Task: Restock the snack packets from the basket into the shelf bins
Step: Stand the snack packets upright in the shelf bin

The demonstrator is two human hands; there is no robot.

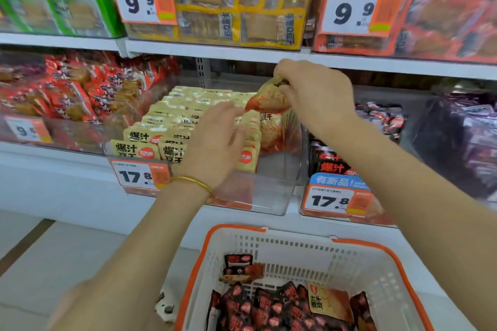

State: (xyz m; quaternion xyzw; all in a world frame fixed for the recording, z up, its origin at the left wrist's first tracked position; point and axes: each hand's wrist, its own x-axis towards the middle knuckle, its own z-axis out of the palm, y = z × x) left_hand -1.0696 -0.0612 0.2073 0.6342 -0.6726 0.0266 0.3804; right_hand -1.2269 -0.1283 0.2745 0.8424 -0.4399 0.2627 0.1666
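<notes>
White store shelves fill the view, and each level carries transparent bins with price tags. The clear bin in the middle of the lower shelf serves here as the landmark. Inside it, in the left and middle part, cream packets stand in neat rows, while its right front corner is bare.

Over the back right part of the bin, the right hand pinches a snack packet by its upper edge with curled fingers. The packet hangs just above the rows and is not yet set down. The left hand lies on the rows inside the bin, fingers loosely spread, holding nothing.

Below the bin and in front of it stands the basket, which holds many dark packets and one lighter packet.

The grip is only a pinch, so I think the packet could slip and fall flat into the bare corner. The rows could also lean over if the left hand lifts too early — they have no support on that side.
</notes>
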